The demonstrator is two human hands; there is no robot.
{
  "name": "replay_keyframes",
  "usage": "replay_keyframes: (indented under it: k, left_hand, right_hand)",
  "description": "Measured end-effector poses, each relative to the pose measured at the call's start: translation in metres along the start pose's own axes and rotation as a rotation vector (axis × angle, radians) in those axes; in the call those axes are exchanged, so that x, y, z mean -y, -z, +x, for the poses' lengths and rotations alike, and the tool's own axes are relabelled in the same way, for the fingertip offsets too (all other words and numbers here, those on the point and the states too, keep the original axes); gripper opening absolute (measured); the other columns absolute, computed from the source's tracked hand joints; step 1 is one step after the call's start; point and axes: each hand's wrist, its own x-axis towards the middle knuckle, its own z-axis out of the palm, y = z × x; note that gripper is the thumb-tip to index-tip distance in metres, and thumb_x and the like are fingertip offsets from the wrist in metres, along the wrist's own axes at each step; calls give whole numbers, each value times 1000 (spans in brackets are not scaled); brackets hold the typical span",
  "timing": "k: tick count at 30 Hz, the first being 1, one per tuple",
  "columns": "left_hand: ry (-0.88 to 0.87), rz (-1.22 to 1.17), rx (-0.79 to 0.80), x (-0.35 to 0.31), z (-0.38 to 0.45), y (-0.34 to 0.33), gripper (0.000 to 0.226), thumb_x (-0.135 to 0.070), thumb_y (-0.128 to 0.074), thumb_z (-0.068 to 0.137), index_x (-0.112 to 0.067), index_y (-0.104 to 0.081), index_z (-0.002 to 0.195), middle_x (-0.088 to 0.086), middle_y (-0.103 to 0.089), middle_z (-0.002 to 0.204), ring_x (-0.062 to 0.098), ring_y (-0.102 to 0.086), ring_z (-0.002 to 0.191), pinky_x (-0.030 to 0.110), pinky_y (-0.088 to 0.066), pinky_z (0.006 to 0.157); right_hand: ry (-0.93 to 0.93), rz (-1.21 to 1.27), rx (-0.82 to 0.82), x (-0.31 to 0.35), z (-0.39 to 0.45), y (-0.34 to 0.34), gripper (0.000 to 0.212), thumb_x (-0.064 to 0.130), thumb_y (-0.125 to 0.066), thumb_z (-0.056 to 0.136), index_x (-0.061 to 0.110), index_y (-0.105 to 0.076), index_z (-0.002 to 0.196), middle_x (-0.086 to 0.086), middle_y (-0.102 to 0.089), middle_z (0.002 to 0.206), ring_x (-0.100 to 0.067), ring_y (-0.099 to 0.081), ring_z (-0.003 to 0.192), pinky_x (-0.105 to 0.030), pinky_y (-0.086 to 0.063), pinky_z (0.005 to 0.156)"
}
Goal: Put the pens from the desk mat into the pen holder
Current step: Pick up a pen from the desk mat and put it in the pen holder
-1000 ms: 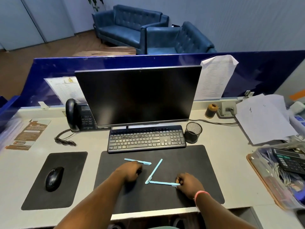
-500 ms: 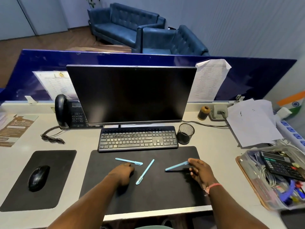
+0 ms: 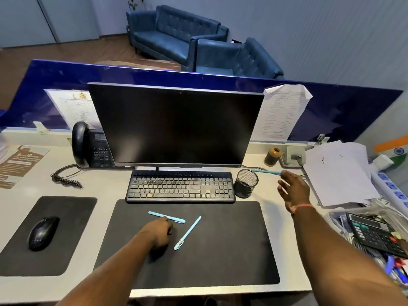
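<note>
Right now the first pen is on its way to the pen holder (image 3: 245,183), and that looks like the step in hand. The right hand (image 3: 294,191) pinches one blue pen (image 3: 266,172) at its end, with the other fingers spread out loose. This held pen lies almost flat in the air, and its far tip pokes out to the left of the right hand, just over the rim of the black mesh cup. The cup stands just to the left of the right hand, between it and the keyboard (image 3: 180,186). I think the next move needs the pen tipped so its point goes down, then lined up over the open top, then let go, because a flat pen would only sit across the rim or roll off. The left hand (image 3: 157,234) is curled shut on nothing and rests on the desk mat (image 3: 231,250), well apart from the right hand. Two more pens wait on the mat. One short pen (image 3: 166,217) lies just past the left knuckles, touching or almost touching them. The slanted pen (image 3: 187,233) lies just to the right of the left hand, near it but not touching
</note>
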Motion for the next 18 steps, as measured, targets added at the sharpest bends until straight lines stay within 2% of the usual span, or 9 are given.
replay_keyframes:
  k: [3,6,10,14,18]
  left_hand:
    - [24,-26,-21,1,1,-3,12,-22,-50,86,-22,-59,94,4,-55,117,25,-58,102,31,-43,81]
    - [49,-66,-37,3,0,-6,19,-24,-51,86,-20,-61,101,3,-57,120,25,-58,109,32,-45,86]
    - [67,-103,-84,-1,-4,-10,21,-24,-49,87,-15,-62,102,5,-57,119,25,-55,111,31,-43,86]
    - [73,-119,-93,-4,-6,-9,19,-22,-49,86,-15,-61,100,5,-57,118,25,-54,111,32,-44,90]
    - [60,-104,-50,-3,-6,-2,21,-25,-51,86,-17,-62,103,5,-57,118,25,-56,111,35,-46,93]
  right_hand:
    - [-2,-207,57,-11,15,-13,21,7,-70,89,1,-70,109,-13,-69,96,-23,-64,73,-30,-50,64]
    - [-17,-352,98,-28,31,-20,11,3,-72,87,2,-69,98,-18,-69,94,-25,-66,68,-27,-51,58]
    - [16,-522,116,-45,44,-25,13,2,-73,86,-2,-70,98,-19,-72,93,-29,-68,73,-34,-52,64]
    - [76,-593,147,-50,46,-28,17,2,-74,85,-5,-71,101,-18,-70,92,-28,-61,72,-36,-52,69]
    - [-24,-538,155,-54,46,-23,19,7,-75,87,2,-71,105,-16,-71,95,-29,-65,77,-34,-53,68]
